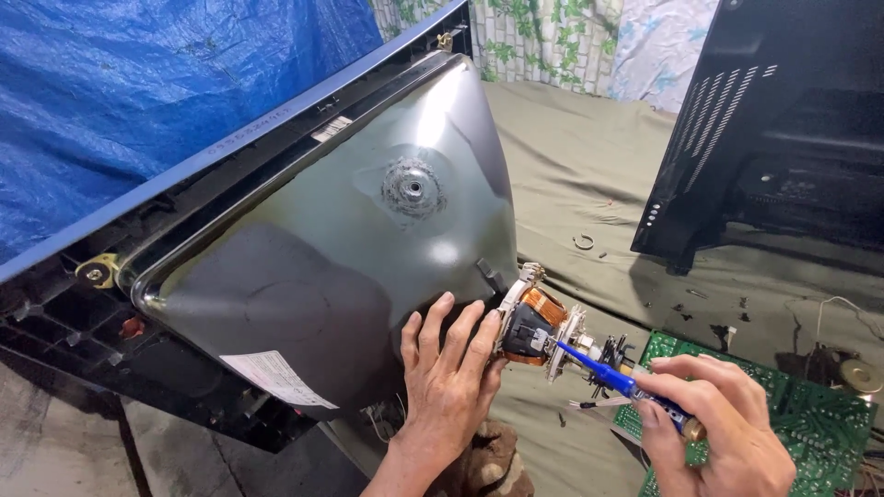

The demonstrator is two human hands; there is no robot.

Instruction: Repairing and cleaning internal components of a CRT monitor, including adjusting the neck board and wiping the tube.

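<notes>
The right hand is closed round a blue-handled screwdriver, held pen-fashion, its tip reaching up and to the left into the deflection yoke with its copper windings. Just across the yoke from that grip, the left hand lies flat and open, fingers spread, pressing on the dark glass funnel of the picture tube right where it narrows to the neck; it grasps nothing, only braces.

The tube stretches away from the hands up and to the left, seated face-down in the black television front frame, with the anode socket on its slope. It looks heavy, rigid and smooth, and I'd judge the thin neck under the yoke by far the most fragile part, so any hold belongs on the broad funnel or the frame's rim, never the neck.

Directly under the right hand lies a green circuit board. Further off beyond it stands the black rear cover, all on an olive cloth, with a blue tarpaulin behind the tube.
</notes>
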